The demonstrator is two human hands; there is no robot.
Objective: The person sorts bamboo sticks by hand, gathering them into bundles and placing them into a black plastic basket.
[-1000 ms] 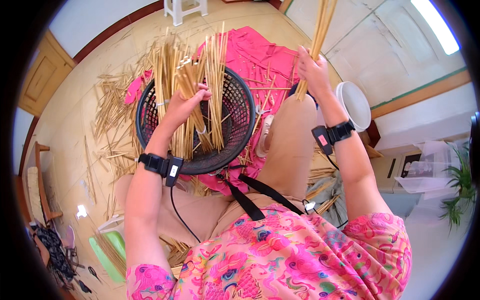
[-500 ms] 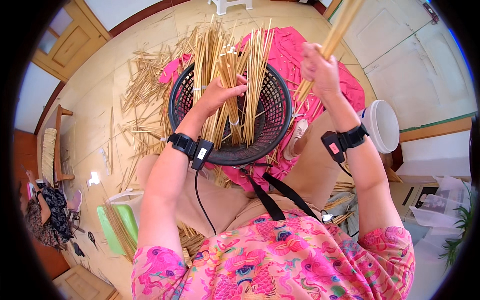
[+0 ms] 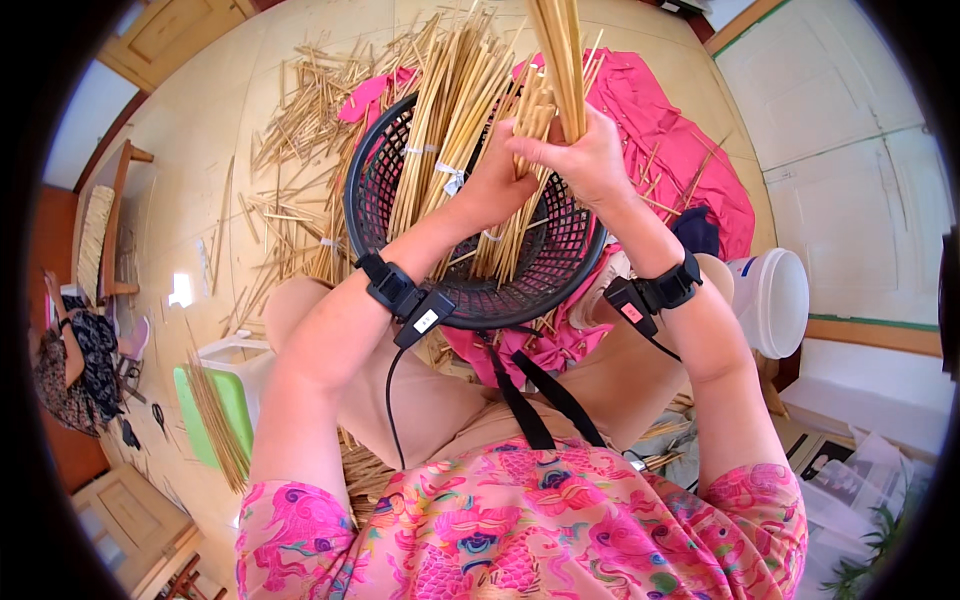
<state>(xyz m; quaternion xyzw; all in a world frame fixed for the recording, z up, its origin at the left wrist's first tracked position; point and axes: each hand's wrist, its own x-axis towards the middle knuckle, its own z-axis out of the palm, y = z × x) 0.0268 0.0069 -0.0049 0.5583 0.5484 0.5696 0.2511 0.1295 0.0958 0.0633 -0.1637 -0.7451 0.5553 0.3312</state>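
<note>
At the upper centre, the right hand (image 3: pixel 590 160) wraps its fingers round a raised stick bundle (image 3: pixel 560 60), close beside the left hand (image 3: pixel 497 187), which holds sticks (image 3: pixel 507 255) within a black basket (image 3: pixel 375 200). Pink cloth (image 3: pixel 700 165) spreads upper right, above a white bucket (image 3: pixel 775 303).

Rough, woody sticks (image 3: pixel 445 110) bristle upper centre, in a plastic mesh basket (image 3: pixel 380 195); wrinkled cloth (image 3: pixel 695 155) upper right, smooth plastic bucket (image 3: pixel 775 300) right!

Lighting: bright, diffuse; shadows soft. Glare: one small white patch on the floor (image 3: pixel 190 170), left. Distortion: fisheye, black surround; edges of the pale door (image 3: pixel 850 210) bend. Focus: centre clear, periphery softer.
</note>
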